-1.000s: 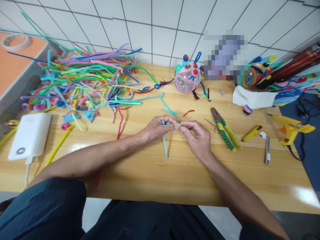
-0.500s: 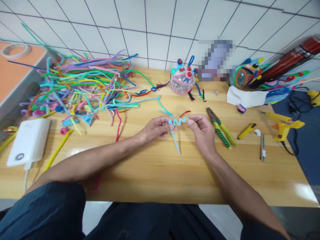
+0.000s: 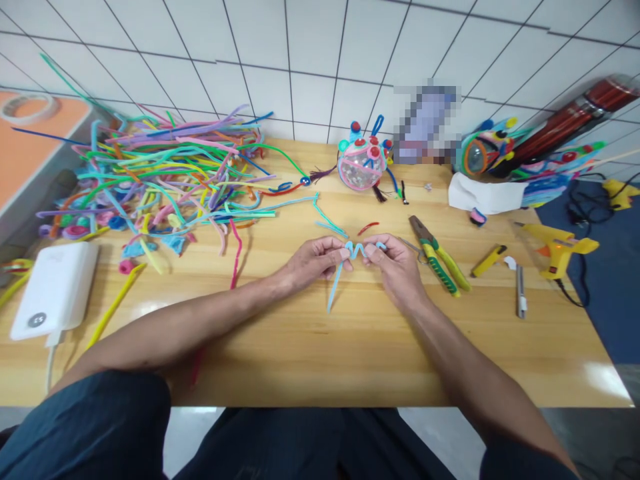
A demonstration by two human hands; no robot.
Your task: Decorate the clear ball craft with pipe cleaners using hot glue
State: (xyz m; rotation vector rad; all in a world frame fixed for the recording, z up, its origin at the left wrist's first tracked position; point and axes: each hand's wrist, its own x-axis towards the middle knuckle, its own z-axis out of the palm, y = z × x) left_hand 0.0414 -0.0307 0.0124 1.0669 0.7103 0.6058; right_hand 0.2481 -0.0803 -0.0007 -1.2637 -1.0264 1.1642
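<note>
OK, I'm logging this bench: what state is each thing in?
Light blue pipe cleaner: zigzag with straight tail
Left hand: closed on it
Right hand: closed on it
Magenta pipe cleaner: kinked
Pliers: lying flat, handles spread
White power bank: cable plugged in
Glue gun: on its side, corded, power unclear
Yellow cutter: lying flat, blade unclear

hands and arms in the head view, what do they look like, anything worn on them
The left hand and right hand wear no gloves, and no rings, watch or wristband can be made out. The left sleeve and right sleeve are dark blue and leave the wrists uncovered.
</note>
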